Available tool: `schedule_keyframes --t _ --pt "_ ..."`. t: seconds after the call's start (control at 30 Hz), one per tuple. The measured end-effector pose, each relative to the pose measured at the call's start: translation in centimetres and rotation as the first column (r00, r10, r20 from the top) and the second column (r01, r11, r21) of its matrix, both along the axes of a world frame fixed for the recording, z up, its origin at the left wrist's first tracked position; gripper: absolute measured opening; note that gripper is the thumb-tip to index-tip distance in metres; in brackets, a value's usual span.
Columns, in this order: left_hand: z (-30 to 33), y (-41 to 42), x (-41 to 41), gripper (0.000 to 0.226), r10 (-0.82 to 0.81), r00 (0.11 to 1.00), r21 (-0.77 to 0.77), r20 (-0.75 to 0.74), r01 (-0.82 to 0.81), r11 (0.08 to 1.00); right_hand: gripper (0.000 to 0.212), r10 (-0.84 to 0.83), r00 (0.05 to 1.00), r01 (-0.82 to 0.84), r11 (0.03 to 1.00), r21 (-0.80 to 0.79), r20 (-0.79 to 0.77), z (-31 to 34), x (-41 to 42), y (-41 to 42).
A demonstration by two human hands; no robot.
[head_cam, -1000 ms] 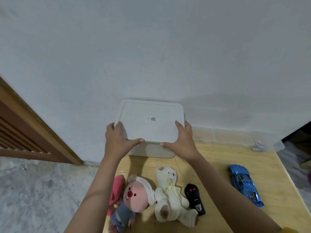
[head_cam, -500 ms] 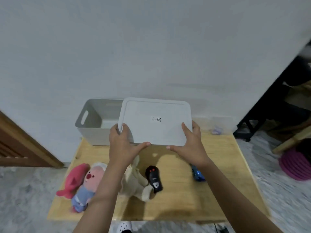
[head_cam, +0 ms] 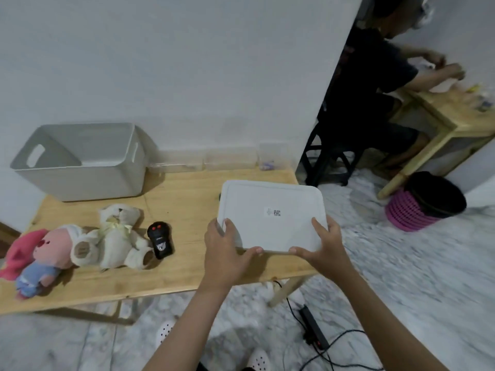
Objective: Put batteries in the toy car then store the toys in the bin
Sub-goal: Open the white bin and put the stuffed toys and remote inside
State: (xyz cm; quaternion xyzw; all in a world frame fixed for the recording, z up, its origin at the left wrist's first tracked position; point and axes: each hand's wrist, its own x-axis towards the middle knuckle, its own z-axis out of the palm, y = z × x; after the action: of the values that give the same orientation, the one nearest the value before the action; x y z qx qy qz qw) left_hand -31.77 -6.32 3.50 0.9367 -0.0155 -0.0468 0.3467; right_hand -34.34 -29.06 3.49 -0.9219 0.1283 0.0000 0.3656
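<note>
Bin point(head_cam: 80, 167) open at the surface's point(head_cam: 187, 199) back left, nothing stored yet.
Left hand point(head_cam: 227, 250) and right hand point(head_cam: 325, 247) grip the white lid point(head_cam: 270, 212) over the right end; plush toys point(head_cam: 80, 245) and remote point(head_cam: 160, 239) lie out, toy car hidden, batteries apparently undone.

bin point(head_cam: 80, 167): grey, lidless, desk's back-left | lid point(head_cam: 270, 215): white, flat, held over desk's right end | plush toys point(head_cam: 80, 247): lying front-left
</note>
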Motion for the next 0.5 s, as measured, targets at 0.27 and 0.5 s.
schedule_keyframes --t 0.27,0.5 --pt "-3.9 -5.0 -3.3 0.104 -0.090 0.984 0.139 -0.151 0.111 0.984 0.097 -0.105 0.992 0.108 0.994 0.033 -0.069 -4.3 -4.2 -4.5" --pt "-6.1 -6.2 -2.5 0.103 -0.109 0.975 0.227 -0.196 0.153 0.962 0.098 -0.154 0.977 0.167 0.983 0.081 -0.150 -6.5 -3.7 -5.2"
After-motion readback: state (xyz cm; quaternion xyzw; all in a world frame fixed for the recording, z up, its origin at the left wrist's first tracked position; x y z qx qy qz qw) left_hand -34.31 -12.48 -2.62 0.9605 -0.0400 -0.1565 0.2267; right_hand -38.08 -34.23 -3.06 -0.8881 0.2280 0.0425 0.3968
